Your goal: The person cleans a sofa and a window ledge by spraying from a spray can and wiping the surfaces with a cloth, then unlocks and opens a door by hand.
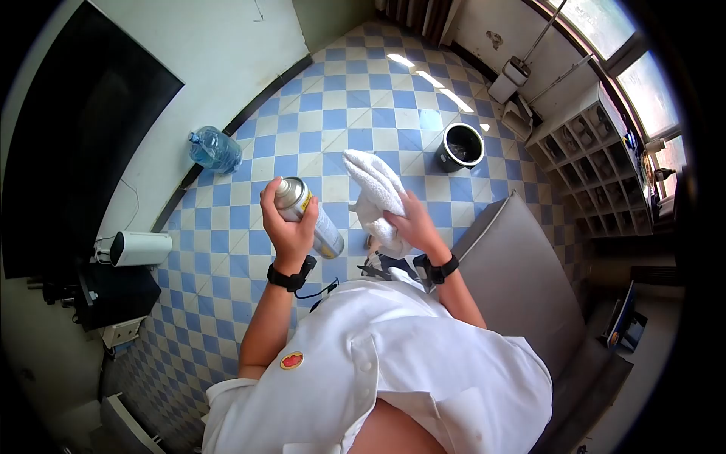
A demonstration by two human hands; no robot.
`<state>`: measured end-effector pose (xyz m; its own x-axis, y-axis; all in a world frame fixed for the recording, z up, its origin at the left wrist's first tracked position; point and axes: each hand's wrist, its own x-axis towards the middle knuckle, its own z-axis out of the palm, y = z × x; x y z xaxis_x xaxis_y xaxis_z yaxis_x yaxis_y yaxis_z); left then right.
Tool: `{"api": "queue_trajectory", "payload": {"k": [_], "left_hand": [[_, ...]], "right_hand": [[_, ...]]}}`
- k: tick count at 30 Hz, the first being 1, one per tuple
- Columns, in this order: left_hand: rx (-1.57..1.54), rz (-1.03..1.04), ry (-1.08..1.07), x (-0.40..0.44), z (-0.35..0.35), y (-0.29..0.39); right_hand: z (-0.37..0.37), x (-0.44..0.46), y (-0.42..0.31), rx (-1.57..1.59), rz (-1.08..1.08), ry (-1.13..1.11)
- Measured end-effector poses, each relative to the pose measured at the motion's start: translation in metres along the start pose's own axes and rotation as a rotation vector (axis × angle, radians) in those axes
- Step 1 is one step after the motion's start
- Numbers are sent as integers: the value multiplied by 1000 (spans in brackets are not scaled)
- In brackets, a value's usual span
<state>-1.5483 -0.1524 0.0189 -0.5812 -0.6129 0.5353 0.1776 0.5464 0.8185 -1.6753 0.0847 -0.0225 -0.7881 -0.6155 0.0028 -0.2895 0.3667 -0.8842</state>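
Note:
In the head view my left hand (291,227) is wrapped round a spray can (325,231) with a silver top and a white nozzle. The can is tilted, its nozzle end up and to the left, its base toward my body. To the right, my right hand (414,225) grips a folded white towel (374,189), whose loose end points up and away from me. Can and towel are apart, both held in the air in front of my body. The towel hides some of my right fingers.
A large blue water bottle (215,149) lies by the left wall. Ahead to the right stands a black bin (461,147). A grey padded surface (522,272) is close on my right, with a cubby shelf (590,159) beyond. A big black screen (76,129) hangs at left.

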Motion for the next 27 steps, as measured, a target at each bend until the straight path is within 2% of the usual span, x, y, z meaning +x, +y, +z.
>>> {"api": "queue_trajectory", "payload": {"k": [2, 5, 9, 11, 13, 16, 17, 19, 20, 21, 23, 24, 27], "left_hand": [[66, 73, -100, 33, 30, -12], [64, 46, -238, 86, 87, -21], [39, 220, -303, 167, 155, -35], [255, 241, -386, 193, 189, -67], [308, 168, -385, 224, 222, -93], [-3, 509, -177, 329, 272, -12], [-42, 279, -171, 333, 289, -20], [230, 371, -382, 318, 321, -94], [212, 271, -406, 303, 331, -117], [167, 312, -369, 312, 347, -114], [-159, 297, -213, 358, 379, -66], [-200, 433, -173, 381, 396, -49], [54, 279, -476, 376, 452, -145]], "right_hand": [[-20, 44, -1, 44, -39, 29], [-59, 105, 4, 88, -64, 59], [-111, 175, 31, 81, -27, 94], [-140, 193, 36, 107, 55, 60], [-150, 197, 63, 115, 90, 116], [-169, 224, 95, 65, 140, 173], [-173, 226, 98, 83, 161, 168], [-194, 248, 108, 103, 166, 178], [-199, 255, 112, 79, 196, 178], [-204, 265, 115, 45, 240, 210], [-220, 289, 126, 25, 227, 253], [-228, 303, 125, 33, 256, 274], [-253, 349, 129, 39, 199, 357]]}}
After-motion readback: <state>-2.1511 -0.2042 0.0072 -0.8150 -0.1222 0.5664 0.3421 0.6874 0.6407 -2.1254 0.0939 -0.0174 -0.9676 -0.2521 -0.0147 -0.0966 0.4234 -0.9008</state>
